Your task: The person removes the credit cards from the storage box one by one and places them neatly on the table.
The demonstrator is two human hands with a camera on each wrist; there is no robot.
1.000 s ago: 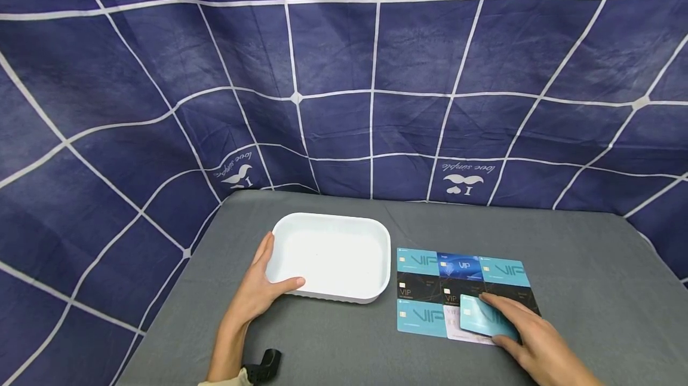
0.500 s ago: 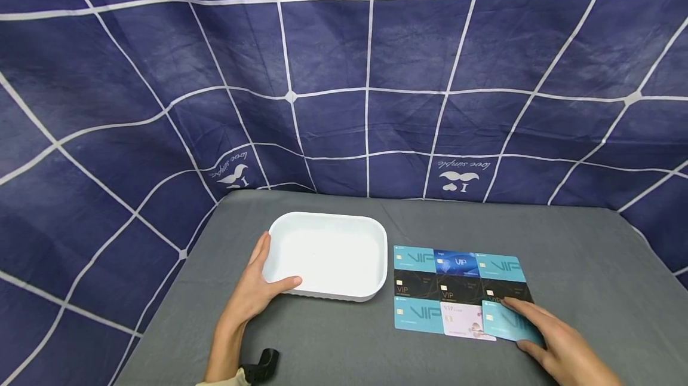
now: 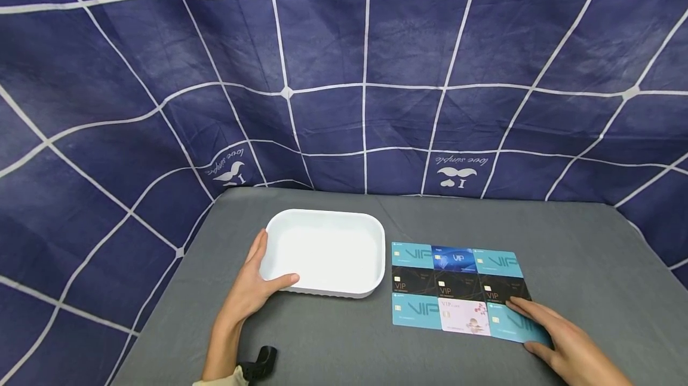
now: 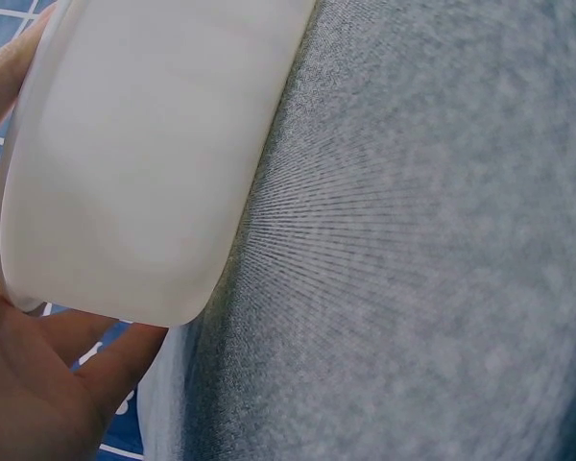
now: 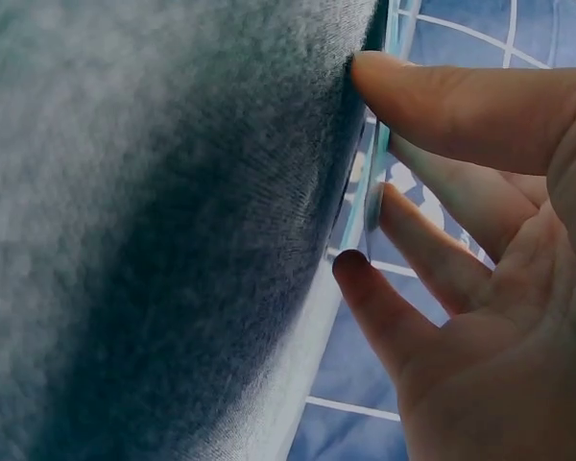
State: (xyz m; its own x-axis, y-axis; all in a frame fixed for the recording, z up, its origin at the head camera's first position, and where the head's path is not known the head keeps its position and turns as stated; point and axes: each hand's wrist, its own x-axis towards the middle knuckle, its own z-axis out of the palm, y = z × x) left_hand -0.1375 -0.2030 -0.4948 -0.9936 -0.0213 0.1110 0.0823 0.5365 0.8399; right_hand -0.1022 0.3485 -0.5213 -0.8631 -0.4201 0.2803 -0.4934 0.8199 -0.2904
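My left hand (image 3: 248, 287) holds a white plastic tray (image 3: 374, 266) by its left end, thumb at the front rim and fingers along the side. The left wrist view shows the tray's wall (image 4: 144, 163) with the hand around its corner. On the right, my right hand (image 3: 564, 338) holds a teal VIP card (image 3: 510, 325) by its edges, thumb at the near edge and fingers at the far one. This card lies at the near right corner of a block of cards. Left of it is a pink flowered card (image 3: 462, 316); behind it, a black card (image 3: 500, 287).
The block has three rows of three cards, including a blue card (image 3: 454, 259) in the back row. Tray and cards are on a grey cloth-covered table (image 3: 344, 344). A dark blue curtain (image 3: 403, 105) with white lines hangs behind and at the left.
My right hand has moved right with the teal card, from over the pink card to the near right corner, and lowered it into line. The left hand keeps its hold on the tray.
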